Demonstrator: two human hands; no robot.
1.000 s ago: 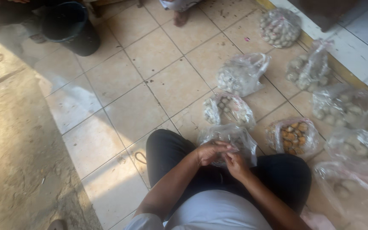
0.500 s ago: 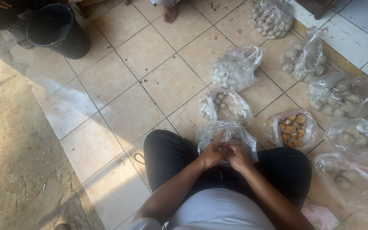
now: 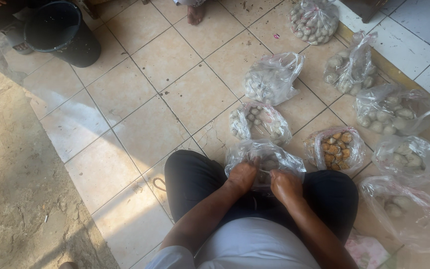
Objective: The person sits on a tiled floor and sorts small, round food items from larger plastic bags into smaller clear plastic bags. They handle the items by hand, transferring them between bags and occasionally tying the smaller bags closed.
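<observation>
- Both hands meet at the near edge of a crumpled clear plastic bag of pale round lumps (image 3: 265, 155), which sits on the person's lap against the dark trousers (image 3: 190, 179).
- Left hand (image 3: 242, 175): fingers curled and pinching the bag's plastic at its near left side.
- Right hand (image 3: 284, 185): fingers bent over and gripping the plastic at the near right side; the fingertips are hidden, so the exact grip cannot be told.
- Floor: beige square ceramic tiles (image 3: 195, 94), with a rough grey concrete strip (image 3: 16, 199) to the left.
- Just beyond the held bag lies a second clear bag of pale lumps (image 3: 260, 123); farther off stands a third clear bag, knotted and tilted (image 3: 270, 78).
- Right of the held bag sits a clear bag of orange-brown pieces (image 3: 337, 148).
- 5 more clear bags of pale round items lie along the right side (image 3: 391, 112), near a white-tiled step (image 3: 414, 45).
- Black round plastic bucket (image 3: 60, 31) stands at the upper left, well apart from the hands.
- Another person's bare foot (image 3: 195, 12) shows at the top edge.
</observation>
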